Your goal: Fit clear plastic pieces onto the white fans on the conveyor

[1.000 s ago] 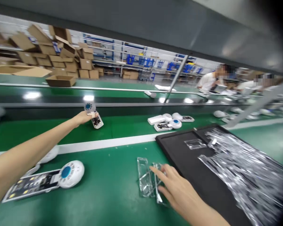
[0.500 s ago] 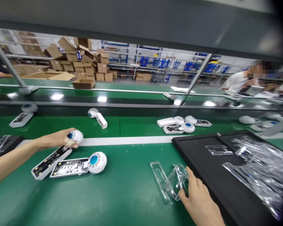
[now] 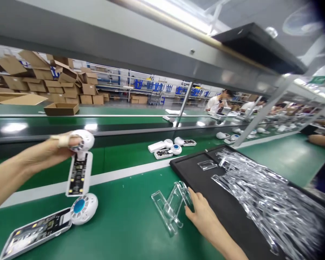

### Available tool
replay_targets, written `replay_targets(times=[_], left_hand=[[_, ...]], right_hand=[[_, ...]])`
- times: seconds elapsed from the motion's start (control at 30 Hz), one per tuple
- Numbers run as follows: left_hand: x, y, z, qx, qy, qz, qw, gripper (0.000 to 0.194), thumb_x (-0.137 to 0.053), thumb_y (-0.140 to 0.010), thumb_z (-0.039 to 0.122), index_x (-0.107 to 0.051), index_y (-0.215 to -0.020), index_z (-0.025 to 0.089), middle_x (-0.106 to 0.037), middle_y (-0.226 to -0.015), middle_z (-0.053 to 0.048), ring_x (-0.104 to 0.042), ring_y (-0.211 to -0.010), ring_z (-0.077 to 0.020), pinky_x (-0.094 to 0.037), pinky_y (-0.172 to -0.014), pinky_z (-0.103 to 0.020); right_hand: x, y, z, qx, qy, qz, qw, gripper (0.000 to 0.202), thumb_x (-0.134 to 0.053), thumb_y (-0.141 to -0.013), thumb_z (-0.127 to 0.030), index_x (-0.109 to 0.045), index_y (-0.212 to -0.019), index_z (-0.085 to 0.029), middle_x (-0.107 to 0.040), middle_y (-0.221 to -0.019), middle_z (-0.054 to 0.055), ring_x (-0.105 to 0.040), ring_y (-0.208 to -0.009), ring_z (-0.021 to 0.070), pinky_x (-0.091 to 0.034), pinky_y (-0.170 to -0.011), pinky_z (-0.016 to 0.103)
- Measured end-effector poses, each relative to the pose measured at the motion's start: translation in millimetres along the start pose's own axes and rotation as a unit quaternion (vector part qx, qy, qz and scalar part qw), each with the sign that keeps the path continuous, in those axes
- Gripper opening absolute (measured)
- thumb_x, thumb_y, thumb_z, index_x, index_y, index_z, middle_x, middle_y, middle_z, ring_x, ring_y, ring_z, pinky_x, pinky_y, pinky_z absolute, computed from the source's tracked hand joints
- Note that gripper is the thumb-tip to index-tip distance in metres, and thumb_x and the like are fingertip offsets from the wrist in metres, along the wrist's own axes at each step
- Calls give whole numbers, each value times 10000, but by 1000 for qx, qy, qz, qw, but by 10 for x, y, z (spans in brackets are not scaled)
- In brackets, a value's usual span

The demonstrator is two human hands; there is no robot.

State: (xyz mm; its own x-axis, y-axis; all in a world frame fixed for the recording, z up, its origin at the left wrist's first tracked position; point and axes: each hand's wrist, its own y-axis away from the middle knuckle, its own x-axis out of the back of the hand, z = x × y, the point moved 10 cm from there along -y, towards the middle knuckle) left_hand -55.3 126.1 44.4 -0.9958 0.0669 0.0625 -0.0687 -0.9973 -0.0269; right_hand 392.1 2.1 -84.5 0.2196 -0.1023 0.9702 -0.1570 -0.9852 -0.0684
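My left hand [image 3: 66, 142] is closed round the round head of a white handheld fan [image 3: 79, 173], whose opened handle hangs down with its circuit board showing. Below it on the green surface lies another such fan [image 3: 82, 211] with a blue disc in its head and its board exposed. Over to the right, my right hand [image 3: 199, 207] has its fingertips and thumb at the edge of a clear plastic cover [image 3: 185, 193], apparently pinching it. More clear covers [image 3: 164, 213] lie overlapped just left of that hand.
A black tray [image 3: 188, 171] heaped with clear plastic covers [image 3: 262, 187] stands at the right. Several white fans [image 3: 176, 149] lie on the far conveyor [image 3: 127, 155]. A metal post [image 3: 260, 112] and overhead shelf [image 3: 124, 50] frame the bench. Other people sit farther off.
My left hand has lifted its fan off the surface, handle now hanging. The view has swung right. My right hand stays at the clear covers.
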Motion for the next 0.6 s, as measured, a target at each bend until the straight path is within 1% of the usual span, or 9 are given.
replay_targets(times=[0.07, 0.13, 0.17, 0.23, 0.33, 0.4, 0.43, 0.5, 0.6], left_hand=[[-400, -129, -138, 32, 4, -46, 998, 419, -858, -517, 396, -697, -851, 201, -693, -853, -51, -624, -799, -235, -520, -655, -285], [-730, -256, -275, 47, 18, -48, 998, 480, -876, -482, 400, -664, -858, 191, -678, -842, -53, -616, -759, -208, -498, -634, -271], [-878, -311, -332, 51, 30, -38, 997, 506, -871, -489, 419, -644, -878, 187, -667, -831, -42, -610, -740, -192, -483, -624, -261], [-1187, -385, -417, 61, 54, -28, 996, 543, -841, -527, 468, -608, -927, 185, -645, -811, -18, -594, -701, -165, -452, -602, -247], [-1553, -399, -413, 62, 56, -10, 996, 594, -804, -561, 510, -551, -990, 187, -627, -815, -11, -582, -686, -163, -441, -591, -262], [-1690, -367, -345, 53, 41, 2, 998, 617, -805, -557, 505, -520, -1008, 196, -623, -828, -9, -578, -690, -162, -441, -587, -264], [-1738, -350, -304, 47, 33, 2, 998, 613, -804, -558, 500, -516, -1008, 199, -619, -829, -6, -571, -686, -156, -432, -577, -256], [-1803, -325, -235, 36, 16, -13, 999, 583, -802, -564, 483, -530, -997, 202, -615, -831, -3, -553, -670, -144, -406, -553, -240], [-1774, -320, -187, 33, 1, -12, 999, 577, -813, -537, 477, -552, -970, 198, -615, -828, -6, -539, -655, -144, -384, -534, -237]], right_hand=[[209, -14, 45, -3, -73, 31, 997, 520, -466, -809, -287, -518, -1303, -133, -618, -986, 98, -618, -957, 240, -531, -818, 345], [436, -20, -68, 15, -129, 78, 988, 505, -442, -838, -348, -515, -1304, -171, -601, -982, 77, -625, -915, 215, -541, -802, 323], [525, -22, -205, 36, -150, 99, 983, 495, -426, -859, -365, -508, -1311, -180, -595, -995, 78, -627, -905, 206, -544, -803, 318], [614, -31, -619, 98, -171, 123, 973, 483, -415, -894, -366, -484, -1335, -182, -584, -1045, 94, -622, -937, 209, -545, -820, 324], [583, -86, -1287, 170, -159, 153, 961, 488, -447, -898, -309, -459, -1362, -158, -569, -1107, 136, -590, -1017, 265, -553, -821, 388], [496, -173, -1579, 176, -139, 169, 960, 500, -477, -881, -279, -465, -1359, -137, -566, -1089, 159, -579, -1001, 307, -564, -763, 436], [449, -223, -1665, 170, -131, 174, 961, 503, -483, -876, -271, -466, -1360, -136, -565, -1073, 165, -576, -985, 320, -566, -733, 452], [358, -308, -1745, 158, -130, 177, 963, 515, -480, -877, -262, -449, -1381, -158, -560, -1049, 162, -573, -957, 324, -567, -688, 457], [242, -373, -1747, 155, -149, 168, 962, 545, -474, -881, -261, -408, -1419, -199, -560, -1067, 156, -565, -957, 317, -556, -713, 472]])
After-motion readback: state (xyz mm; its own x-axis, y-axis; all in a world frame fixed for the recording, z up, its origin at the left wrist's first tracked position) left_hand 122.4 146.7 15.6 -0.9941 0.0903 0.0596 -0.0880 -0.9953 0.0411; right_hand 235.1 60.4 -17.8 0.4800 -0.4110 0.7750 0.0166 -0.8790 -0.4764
